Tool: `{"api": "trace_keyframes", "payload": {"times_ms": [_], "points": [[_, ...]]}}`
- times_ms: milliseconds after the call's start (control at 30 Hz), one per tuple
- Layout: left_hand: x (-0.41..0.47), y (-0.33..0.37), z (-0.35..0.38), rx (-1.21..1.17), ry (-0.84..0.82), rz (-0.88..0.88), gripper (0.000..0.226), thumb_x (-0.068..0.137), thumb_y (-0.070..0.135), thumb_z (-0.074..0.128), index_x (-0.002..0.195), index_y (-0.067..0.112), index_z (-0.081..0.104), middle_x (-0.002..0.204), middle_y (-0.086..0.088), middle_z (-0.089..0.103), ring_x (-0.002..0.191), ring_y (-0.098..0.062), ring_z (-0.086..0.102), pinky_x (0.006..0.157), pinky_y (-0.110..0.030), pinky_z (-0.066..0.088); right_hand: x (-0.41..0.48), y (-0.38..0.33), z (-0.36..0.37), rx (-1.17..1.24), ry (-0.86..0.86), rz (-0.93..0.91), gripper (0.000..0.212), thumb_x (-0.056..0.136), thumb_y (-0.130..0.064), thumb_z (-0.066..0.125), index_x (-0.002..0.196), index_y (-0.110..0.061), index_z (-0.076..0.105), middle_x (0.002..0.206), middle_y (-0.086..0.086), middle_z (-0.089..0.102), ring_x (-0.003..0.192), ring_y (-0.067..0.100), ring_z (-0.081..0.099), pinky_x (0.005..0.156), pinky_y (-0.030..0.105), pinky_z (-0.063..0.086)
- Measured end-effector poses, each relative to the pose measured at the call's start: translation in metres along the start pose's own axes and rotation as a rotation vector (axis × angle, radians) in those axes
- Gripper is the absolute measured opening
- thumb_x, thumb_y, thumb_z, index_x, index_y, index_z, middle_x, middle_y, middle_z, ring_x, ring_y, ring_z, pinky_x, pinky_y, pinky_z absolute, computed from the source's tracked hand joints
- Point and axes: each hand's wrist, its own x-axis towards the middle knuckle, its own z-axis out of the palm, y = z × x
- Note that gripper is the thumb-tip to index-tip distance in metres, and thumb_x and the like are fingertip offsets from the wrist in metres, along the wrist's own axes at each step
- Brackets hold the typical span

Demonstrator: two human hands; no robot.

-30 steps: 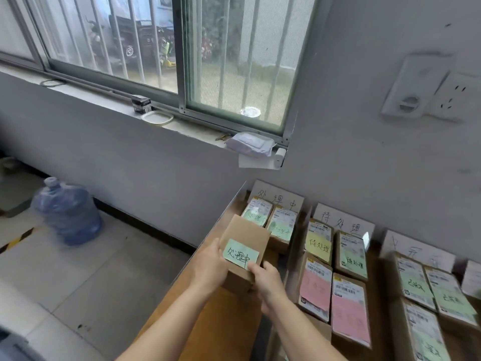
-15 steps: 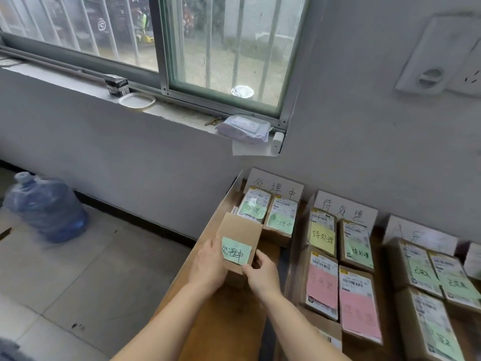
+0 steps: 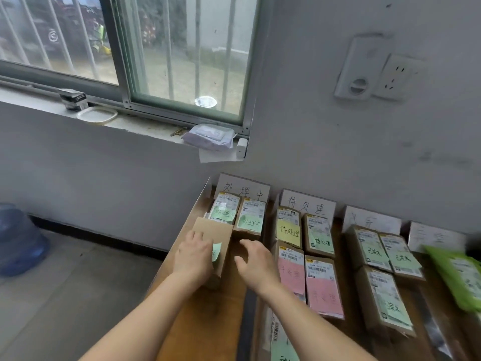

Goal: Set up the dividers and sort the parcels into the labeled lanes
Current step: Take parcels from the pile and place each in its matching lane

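A plain brown parcel (image 3: 212, 229) with a green sticky note (image 3: 216, 250) lies in the leftmost lane of the wooden table (image 3: 203, 321). It sits just in front of two parcels with green notes (image 3: 238, 214), below the first white lane card (image 3: 243, 190). My left hand (image 3: 194, 252) rests on top of it, fingers over the note. My right hand (image 3: 256, 261) hovers just to its right, fingers spread and empty. A dark divider strip (image 3: 246, 308) runs along this lane's right side. The second lane (image 3: 304, 256) holds yellow, green and pink-noted parcels. The third lane (image 3: 377, 259) holds green-noted ones.
A green plastic mailer (image 3: 458, 277) lies at the table's right edge. The table's left edge drops to the floor, where a blue water bottle (image 3: 18, 241) stands. On the windowsill above sit a wipes pack (image 3: 208, 135) and a white lid (image 3: 96, 115).
The brown parcel went from tilted up in both hands to lying flat in the leftmost lane. My right hand has let go and drawn off to the right; my left stays on it.
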Motion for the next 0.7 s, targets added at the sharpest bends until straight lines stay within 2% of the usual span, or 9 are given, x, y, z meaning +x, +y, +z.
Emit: {"api": "trace_keyframes", "payload": {"times_ms": [67, 200, 367, 600, 700], "points": [[0.004, 0.014, -0.014, 0.042, 0.016, 0.061, 0.039, 0.093, 0.023, 0.059, 0.131, 0.020, 0.053, 0.137, -0.002, 0.047, 0.130, -0.021, 0.038, 0.104, -0.031, 0.039, -0.005, 0.011, -0.021, -0.094, 0.048, -0.028, 0.049, 0.097, -0.030, 0.055, 0.144, -0.020, 0.046, 0.140, 0.000, 0.053, 0.131, 0.017, 0.047, 0.107, 0.032, 0.042], [0.005, 0.059, -0.042, 0.095, 0.081, 0.183, 0.029, 0.093, 0.022, 0.054, 0.122, 0.021, 0.057, 0.124, 0.000, 0.057, 0.116, -0.020, 0.048, 0.092, -0.031, 0.040, -0.023, 0.042, -0.066, -0.270, 0.097, -0.017, 0.045, 0.095, -0.034, 0.056, 0.138, -0.021, 0.050, 0.134, 0.000, 0.055, 0.126, 0.019, 0.049, 0.106, 0.035, 0.042], [-0.007, 0.137, -0.065, 0.104, 0.094, 0.334, 0.026, 0.092, 0.021, 0.054, 0.118, 0.020, 0.060, 0.120, -0.001, 0.059, 0.114, -0.020, 0.050, 0.095, -0.034, 0.043, -0.061, 0.087, -0.119, -0.429, 0.111, 0.091, 0.049, 0.092, -0.041, 0.058, 0.136, -0.021, 0.051, 0.135, 0.004, 0.053, 0.125, 0.023, 0.048, 0.103, 0.039, 0.043], [-0.049, 0.257, -0.075, 0.096, 0.125, 0.463, 0.042, 0.092, 0.024, 0.057, 0.134, 0.022, 0.052, 0.137, -0.003, 0.051, 0.131, -0.023, 0.043, 0.105, -0.040, 0.040, -0.147, 0.168, -0.201, -0.470, 0.166, 0.205, 0.052, 0.092, -0.032, 0.058, 0.141, -0.019, 0.047, 0.142, 0.007, 0.049, 0.132, 0.028, 0.043, 0.107, 0.043, 0.037], [-0.075, 0.306, -0.076, 0.105, 0.117, 0.513, 0.039, 0.094, 0.026, 0.054, 0.132, 0.021, 0.053, 0.135, -0.004, 0.052, 0.129, -0.024, 0.044, 0.104, -0.040, 0.040, -0.189, 0.206, -0.231, -0.496, 0.201, 0.260, 0.052, 0.091, -0.037, 0.058, 0.139, -0.019, 0.049, 0.139, 0.007, 0.050, 0.130, 0.028, 0.044, 0.105, 0.043, 0.038]]}}
